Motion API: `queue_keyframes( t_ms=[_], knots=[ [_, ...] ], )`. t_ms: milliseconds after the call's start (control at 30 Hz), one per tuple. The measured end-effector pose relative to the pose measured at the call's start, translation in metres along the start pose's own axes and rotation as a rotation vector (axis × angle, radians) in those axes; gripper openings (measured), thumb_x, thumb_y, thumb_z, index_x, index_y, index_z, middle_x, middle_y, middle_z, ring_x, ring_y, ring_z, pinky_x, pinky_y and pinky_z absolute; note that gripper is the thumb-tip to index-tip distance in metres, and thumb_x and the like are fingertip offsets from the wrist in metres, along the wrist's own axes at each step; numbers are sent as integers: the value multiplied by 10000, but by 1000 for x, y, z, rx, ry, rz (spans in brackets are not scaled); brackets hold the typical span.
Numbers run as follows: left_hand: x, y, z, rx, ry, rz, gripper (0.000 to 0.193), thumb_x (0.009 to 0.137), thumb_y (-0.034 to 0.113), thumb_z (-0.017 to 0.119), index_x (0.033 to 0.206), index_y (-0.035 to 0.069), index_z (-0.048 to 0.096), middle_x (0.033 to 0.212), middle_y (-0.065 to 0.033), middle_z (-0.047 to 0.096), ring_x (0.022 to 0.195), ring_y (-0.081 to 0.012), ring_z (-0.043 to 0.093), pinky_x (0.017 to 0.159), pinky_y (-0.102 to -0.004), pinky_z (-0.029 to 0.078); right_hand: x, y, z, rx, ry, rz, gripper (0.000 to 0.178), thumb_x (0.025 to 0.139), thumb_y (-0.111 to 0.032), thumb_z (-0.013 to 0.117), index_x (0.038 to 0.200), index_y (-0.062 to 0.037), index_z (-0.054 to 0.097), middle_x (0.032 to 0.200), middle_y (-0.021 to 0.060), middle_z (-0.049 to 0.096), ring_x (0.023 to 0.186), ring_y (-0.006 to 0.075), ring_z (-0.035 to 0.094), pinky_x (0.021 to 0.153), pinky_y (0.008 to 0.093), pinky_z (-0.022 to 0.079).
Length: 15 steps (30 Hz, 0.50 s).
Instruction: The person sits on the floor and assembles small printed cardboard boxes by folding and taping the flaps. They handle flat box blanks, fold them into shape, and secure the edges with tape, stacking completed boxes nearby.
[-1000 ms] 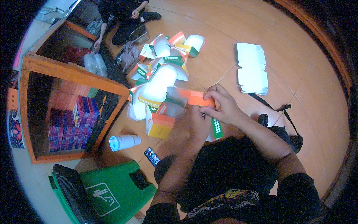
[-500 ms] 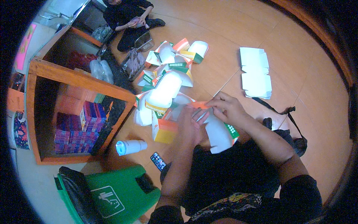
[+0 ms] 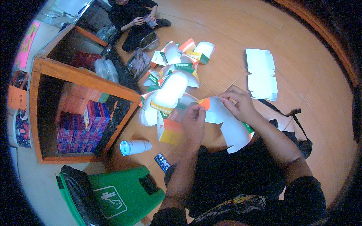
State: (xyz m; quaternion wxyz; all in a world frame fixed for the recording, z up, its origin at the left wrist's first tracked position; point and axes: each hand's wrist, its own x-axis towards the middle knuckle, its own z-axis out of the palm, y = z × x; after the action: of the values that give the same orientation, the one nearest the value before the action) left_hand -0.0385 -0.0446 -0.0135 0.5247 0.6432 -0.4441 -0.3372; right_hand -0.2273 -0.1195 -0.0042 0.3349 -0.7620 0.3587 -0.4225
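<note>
Near the centre of the frame, a white carton sheet [image 3: 235, 133] is pinched by the left hand [image 3: 194, 118] at its orange flap [image 3: 204, 103] and by the right hand [image 3: 241, 106] at its upper edge, being probably light, springy and best held by edges

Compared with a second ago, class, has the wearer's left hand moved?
Yes, leftward: judged against the wooden cabinet, the left hand is now nearer to it than in the earliest picture.
</note>
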Motion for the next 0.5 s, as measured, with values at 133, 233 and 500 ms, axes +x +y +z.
queue_keyframes(
  t_ms=[133, 233, 500],
  knots=[
    [-6, -5, 13, 18, 20, 44, 164, 915, 121, 605, 954, -37, 586, 919, -106, 645, 825, -155, 605, 746, -286, 483, -4, 0, 8, 142, 38, 41, 103, 849, -106, 654, 887, -15, 683, 825, 99, 604, 773, 193, 600, 686, 298, 471],
    [-14, -2, 20, -3, -3, 26, 184, 923, 135, 596, 968, -43, 580, 916, -118, 640, 829, -162, 600, 753, -300, 484, -5, 8, 11, 262, 33, 63, 124, 860, -136, 659, 883, -15, 655, 827, 84, 563, 758, 180, 565, 667, 290, 462],
    [-20, 21, 24, -78, 9, 39, 113, 944, 101, 556, 970, -9, 555, 942, -99, 614, 850, -155, 596, 747, -283, 487, -5, 7, 18, 552, 35, 108, 107, 901, -102, 611, 937, -2, 628, 972, 75, 601, 896, 135, 584, 791, 274, 481]
  ],
)
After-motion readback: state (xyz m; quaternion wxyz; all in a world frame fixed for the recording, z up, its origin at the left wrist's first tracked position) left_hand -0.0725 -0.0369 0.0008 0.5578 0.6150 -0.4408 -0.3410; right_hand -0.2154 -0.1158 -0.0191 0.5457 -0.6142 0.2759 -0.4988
